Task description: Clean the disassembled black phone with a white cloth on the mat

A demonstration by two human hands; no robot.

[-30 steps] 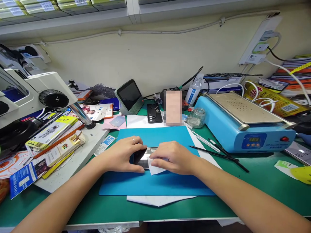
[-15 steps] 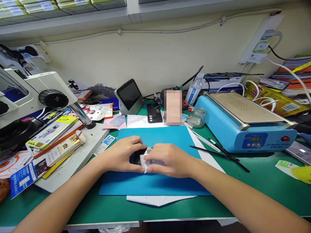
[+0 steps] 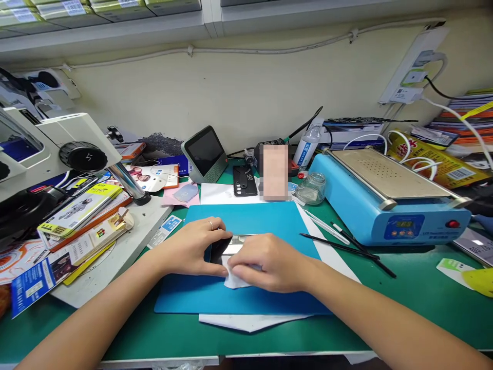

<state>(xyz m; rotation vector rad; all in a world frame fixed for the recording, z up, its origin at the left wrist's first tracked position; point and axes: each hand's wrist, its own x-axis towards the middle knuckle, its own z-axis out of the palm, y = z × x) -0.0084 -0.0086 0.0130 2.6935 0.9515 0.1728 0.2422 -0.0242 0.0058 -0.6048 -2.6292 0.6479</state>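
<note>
A phone lies on the blue mat, with a dark left end and a silvery stretch beside it. My left hand grips it at the left end, thumb at the near edge and fingers at the far edge. In my right hand is a white wipe, bunched under curled fingers and pressed on the phone's near side. That hand covers the phone's right part.
A blue heating machine stands to the right, with black tweezers and a glass jar beside it. Behind the mat are a black phone back and a small display. A microscope stand and boxes fill the left.
My right hand has moved slightly toward me with the wipe, uncovering more of the phone's silvery part. My left hand keeps its grip in nearly the same place.
</note>
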